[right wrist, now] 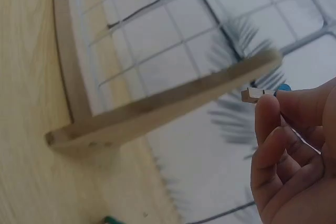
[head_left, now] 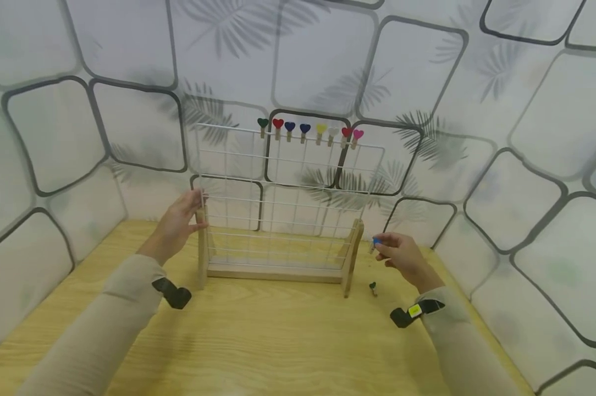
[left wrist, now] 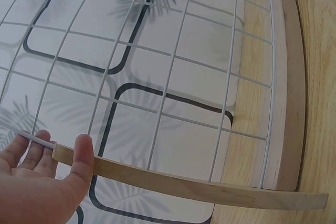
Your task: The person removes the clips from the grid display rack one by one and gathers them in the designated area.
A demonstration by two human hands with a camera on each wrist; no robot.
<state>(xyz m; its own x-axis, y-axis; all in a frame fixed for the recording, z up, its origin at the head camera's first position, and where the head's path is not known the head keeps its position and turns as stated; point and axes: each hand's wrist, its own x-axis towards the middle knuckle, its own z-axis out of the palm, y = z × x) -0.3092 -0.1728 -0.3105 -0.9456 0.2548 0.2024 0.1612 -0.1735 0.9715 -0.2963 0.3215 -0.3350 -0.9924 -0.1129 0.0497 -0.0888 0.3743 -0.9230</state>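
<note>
A white wire grid rack (head_left: 288, 208) in a wooden stand (head_left: 273, 273) stands upright on the table. My left hand (head_left: 179, 217) holds its left side near the top of the wooden post (left wrist: 157, 178), the thumb on one side and the fingers on the other, by the wire edge. To the right of the rack, my right hand (head_left: 402, 254) pinches a small wooden clothespin (right wrist: 253, 95) with a blue top between thumb and forefinger, apart from the grid. Several heart-topped clothespins (head_left: 305, 132) in green, red, dark blue, yellow, white and pink are clipped along the top wire.
A clothespin with a green heart (head_left: 373, 288) lies on the wooden table (head_left: 258, 335), just right of the stand's right foot. Patterned wall covering (head_left: 323, 71) rises close behind the rack and along both sides.
</note>
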